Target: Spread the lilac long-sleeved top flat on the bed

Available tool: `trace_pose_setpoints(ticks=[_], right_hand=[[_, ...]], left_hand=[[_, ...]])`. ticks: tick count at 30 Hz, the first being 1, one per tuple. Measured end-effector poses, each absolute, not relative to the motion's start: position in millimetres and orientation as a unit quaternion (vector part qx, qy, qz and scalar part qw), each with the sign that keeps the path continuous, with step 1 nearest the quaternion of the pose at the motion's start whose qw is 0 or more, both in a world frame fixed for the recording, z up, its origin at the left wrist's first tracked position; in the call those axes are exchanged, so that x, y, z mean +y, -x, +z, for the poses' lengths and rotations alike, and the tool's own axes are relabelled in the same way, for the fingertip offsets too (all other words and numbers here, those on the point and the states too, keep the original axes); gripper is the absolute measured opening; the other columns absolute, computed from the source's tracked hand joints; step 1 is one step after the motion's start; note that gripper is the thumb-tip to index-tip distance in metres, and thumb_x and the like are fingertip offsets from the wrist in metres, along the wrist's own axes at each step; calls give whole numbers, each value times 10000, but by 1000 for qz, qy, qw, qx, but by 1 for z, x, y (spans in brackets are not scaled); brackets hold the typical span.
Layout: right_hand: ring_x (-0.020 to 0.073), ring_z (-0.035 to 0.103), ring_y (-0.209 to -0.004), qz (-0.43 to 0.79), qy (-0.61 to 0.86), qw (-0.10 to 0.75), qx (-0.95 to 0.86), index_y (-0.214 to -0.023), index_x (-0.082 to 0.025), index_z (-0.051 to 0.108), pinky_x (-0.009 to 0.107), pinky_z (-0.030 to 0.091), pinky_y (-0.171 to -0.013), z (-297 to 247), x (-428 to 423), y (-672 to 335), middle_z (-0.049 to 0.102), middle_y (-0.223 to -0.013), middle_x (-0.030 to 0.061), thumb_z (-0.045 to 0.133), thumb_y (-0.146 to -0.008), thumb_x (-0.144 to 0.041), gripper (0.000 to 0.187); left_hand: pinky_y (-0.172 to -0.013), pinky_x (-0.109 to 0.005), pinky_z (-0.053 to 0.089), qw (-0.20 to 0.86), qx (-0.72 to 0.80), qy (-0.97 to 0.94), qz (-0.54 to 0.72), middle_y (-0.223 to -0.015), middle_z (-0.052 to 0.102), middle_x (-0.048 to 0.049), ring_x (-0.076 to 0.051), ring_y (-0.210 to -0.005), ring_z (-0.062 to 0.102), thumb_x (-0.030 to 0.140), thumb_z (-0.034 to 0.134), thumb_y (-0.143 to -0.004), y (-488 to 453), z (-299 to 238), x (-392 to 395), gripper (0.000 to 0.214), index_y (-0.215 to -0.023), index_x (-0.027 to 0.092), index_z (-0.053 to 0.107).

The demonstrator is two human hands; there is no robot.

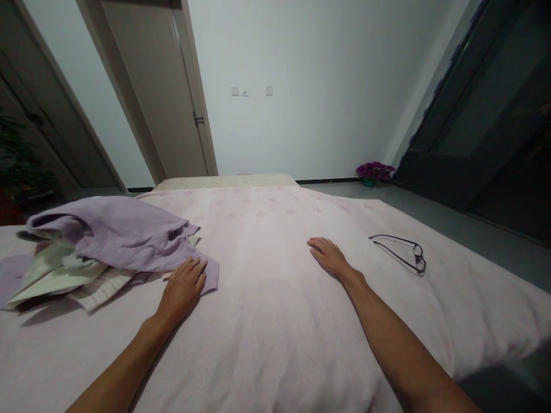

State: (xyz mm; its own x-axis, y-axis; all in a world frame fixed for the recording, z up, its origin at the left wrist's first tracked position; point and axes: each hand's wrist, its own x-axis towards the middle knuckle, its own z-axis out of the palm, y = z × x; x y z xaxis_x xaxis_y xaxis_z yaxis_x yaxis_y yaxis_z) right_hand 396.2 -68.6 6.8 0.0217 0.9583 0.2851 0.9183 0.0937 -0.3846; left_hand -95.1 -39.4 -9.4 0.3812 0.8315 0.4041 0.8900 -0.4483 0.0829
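My left hand [183, 287] lies flat with its fingers stretched out, its fingertips resting on the edge of a lilac knitted garment [120, 235]. That garment tops a loose pile of clothes [64, 278] in pale green and striped fabric on the left of the bed. My right hand [329, 256] rests palm down and open on the pale pink bedspread [267, 321], holding nothing. A pair of dark-framed glasses [404, 252] lies on the bedspread a short way to the right of my right hand.
Beyond the bed's far end stand a white wall with switches [252, 90] and a beige door [150, 92]. A pot of purple flowers [374, 172] sits on the grey floor at the back right. Dark glass doors [495, 126] fill the right side.
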Motion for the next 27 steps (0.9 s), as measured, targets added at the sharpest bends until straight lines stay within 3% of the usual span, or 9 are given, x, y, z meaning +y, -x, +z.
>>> trace_pose_setpoints(ticks=[9, 27], right_hand=[[217, 567, -1236, 24, 656, 276, -702, -1211, -234, 694, 415, 411, -1078, 4, -66, -403, 659, -1320, 69, 536, -935, -252, 319], [217, 575, -1184, -21, 663, 245, -707, -1205, -270, 674, 392, 431, -1026, 1, -60, -405, 658, -1298, 47, 506, -950, -261, 306]], left_hand=[[-1172, -494, 337, 73, -518, 829, -197, -1421, 596, -154, -299, -1334, 521, 328, 390, -992, 92, -9, -45, 465, -1347, 131, 617], [-1173, -509, 328, 60, -515, 832, -197, -1422, 587, -151, -300, -1346, 505, 325, 398, -996, 94, -9, -44, 462, -1369, 137, 597]])
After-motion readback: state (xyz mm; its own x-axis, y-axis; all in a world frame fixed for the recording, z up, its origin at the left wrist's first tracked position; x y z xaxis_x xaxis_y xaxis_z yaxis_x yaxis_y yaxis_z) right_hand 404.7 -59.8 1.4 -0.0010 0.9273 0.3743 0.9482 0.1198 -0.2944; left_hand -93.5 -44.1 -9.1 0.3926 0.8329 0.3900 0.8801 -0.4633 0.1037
